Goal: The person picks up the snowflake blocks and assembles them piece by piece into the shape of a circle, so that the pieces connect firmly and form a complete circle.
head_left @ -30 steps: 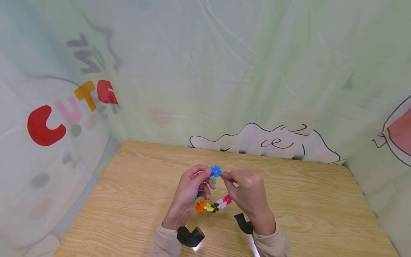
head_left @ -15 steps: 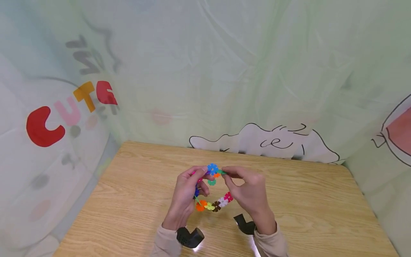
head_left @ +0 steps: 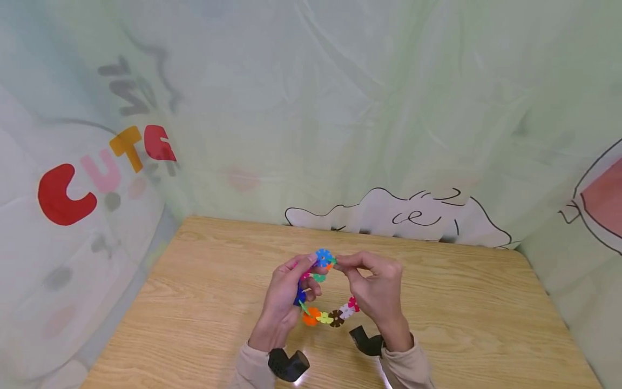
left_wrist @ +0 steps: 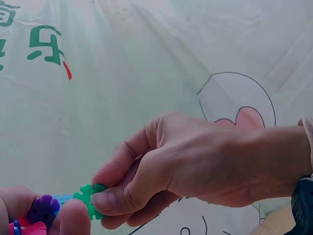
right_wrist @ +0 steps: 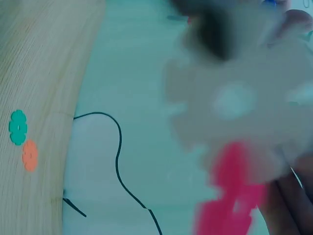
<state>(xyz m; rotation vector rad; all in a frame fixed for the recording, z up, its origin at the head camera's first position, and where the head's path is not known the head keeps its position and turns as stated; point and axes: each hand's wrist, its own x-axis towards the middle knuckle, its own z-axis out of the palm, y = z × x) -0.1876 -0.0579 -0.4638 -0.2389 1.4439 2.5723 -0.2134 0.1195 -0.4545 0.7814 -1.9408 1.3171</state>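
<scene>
A chain of interlocking plastic snowflake discs hangs in a loop between both hands. My left hand point(head_left: 282, 286) pinches it beside a light blue disc point(head_left: 323, 257); a purple disc point(left_wrist: 44, 209) shows at those fingers in the left wrist view. With thumb and fingers, my right hand point(head_left: 376, 278) pinches a green disc point(left_wrist: 87, 197) against the blue one's right side; whether they are locked is hidden. Lower down run an orange disc point(head_left: 311, 317), a yellow disc point(head_left: 324, 317), a brown disc point(head_left: 336, 318), a white disc point(head_left: 346, 310) and a pink disc point(right_wrist: 232, 196).
On the wooden table point(head_left: 461, 302) lie a loose green disc point(right_wrist: 18, 127) and a loose orange disc point(right_wrist: 30, 155), behind the hands. A printed curtain point(head_left: 340, 108) stands along the table's back and sides. Black wrist mounts point(head_left: 289, 364) sit at both wrists.
The right hand's green disc showed more plainly half a second ago and is now mostly covered by fingers. The blue disc shifted left, then slightly right. The chain's lower part swung a little right.
</scene>
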